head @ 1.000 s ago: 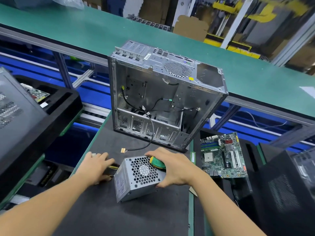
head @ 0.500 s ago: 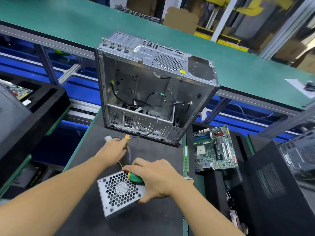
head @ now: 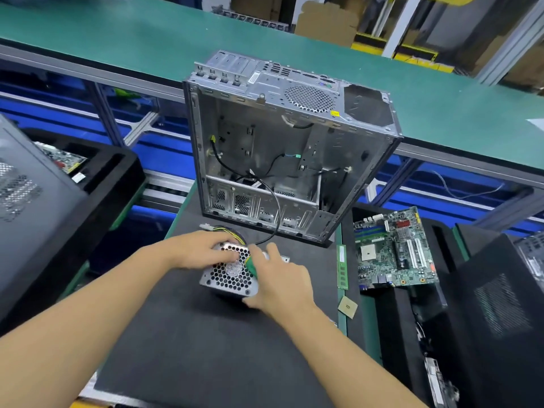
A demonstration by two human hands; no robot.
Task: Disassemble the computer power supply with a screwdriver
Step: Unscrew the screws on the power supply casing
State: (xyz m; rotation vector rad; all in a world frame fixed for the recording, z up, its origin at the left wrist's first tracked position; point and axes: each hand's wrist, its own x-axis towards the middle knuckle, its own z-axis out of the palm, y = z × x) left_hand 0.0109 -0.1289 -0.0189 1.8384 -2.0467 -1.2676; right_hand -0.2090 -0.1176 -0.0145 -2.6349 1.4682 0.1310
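Note:
A grey metal power supply point(head: 228, 278) stands on the black mat point(head: 206, 343) with its honeycomb fan grille facing up. Its yellow and black cable bundle point(head: 232, 231) curls out behind it. My left hand point(head: 203, 250) lies flat on the grille's far left corner, pressing the box down. My right hand point(head: 279, 278) grips a screwdriver with a green handle point(head: 252, 265) against the box's right edge. The screwdriver's tip is hidden by my fingers.
An empty open computer case point(head: 282, 148) stands upright just behind the power supply, a black cable hanging from it onto the mat. To the right lie a RAM stick point(head: 342, 266), a CPU chip point(head: 347, 307) and a motherboard point(head: 394, 248) in a black tray. Black trays flank both sides.
The power supply has been turned so that its fan grille faces up. My left hand left the cables and came down onto the grille. My right hand stayed on the screwdriver.

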